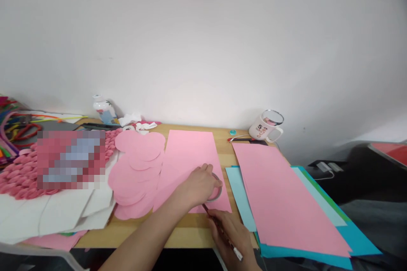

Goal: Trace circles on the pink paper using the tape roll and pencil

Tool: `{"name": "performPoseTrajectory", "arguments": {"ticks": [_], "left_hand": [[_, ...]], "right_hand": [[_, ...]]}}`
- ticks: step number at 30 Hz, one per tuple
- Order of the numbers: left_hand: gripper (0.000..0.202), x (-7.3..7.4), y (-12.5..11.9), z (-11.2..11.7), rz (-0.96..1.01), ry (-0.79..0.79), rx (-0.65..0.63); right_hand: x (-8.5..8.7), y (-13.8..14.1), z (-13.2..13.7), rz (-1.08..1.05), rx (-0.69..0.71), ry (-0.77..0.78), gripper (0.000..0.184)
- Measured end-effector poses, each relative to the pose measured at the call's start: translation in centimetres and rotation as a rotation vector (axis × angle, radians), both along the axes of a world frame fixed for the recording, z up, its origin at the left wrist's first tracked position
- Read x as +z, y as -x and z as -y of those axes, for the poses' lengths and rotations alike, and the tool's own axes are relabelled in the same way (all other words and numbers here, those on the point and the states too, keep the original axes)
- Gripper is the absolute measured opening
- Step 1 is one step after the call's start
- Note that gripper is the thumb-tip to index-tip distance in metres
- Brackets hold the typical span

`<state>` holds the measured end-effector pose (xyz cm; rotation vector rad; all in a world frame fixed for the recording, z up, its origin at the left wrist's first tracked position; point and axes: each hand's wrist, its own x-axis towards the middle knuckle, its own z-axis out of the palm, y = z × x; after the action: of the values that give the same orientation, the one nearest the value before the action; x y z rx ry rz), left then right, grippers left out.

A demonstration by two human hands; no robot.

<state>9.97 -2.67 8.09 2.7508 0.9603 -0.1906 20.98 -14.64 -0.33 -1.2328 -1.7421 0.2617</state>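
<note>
A sheet of pink paper (189, 150) lies in front of me on the wooden table. On its lower right part rests a grey ring (218, 194), perhaps a roll of tape, partly covered by my fingers. My left hand (201, 183) grips the ring and presses it to the sheet. In my right hand (231, 232) is a dark patterned pencil (219, 223) with a white end, its tip at the ring's lower left edge. Overlapping pink cut-outs with rounded edges (136, 178) lie left of the sheet.
Stacked pink sheets (286, 194) over blue and green ones overhang the table's front right. A white mug (262, 127) and a dark cutter-like tool (243, 139) stand behind them. Left are a pink braided item (19, 173), white sheets (60, 211) and a white bottle (104, 110).
</note>
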Motion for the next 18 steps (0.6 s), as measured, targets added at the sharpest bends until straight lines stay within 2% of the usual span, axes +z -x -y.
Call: {"name": "performPoseTrajectory", "arguments": {"ticks": [5,14,18], "left_hand": [[0.038,0.0,0.0,-0.1,-0.006,0.005,-0.015],[0.037,0.5,0.1,-0.2,-0.035,0.025,-0.035],[0.037,0.8,0.2,-0.4,-0.022,0.040,-0.018]], "right_hand": [[0.7,-0.5,0.2,0.038,0.025,-0.003,0.018],[0.2,-2.3,1.2,0.019,-0.108,-0.029,0.016],[-0.3,-2.2,0.9,0.102,-0.063,-0.068,0.017]]}}
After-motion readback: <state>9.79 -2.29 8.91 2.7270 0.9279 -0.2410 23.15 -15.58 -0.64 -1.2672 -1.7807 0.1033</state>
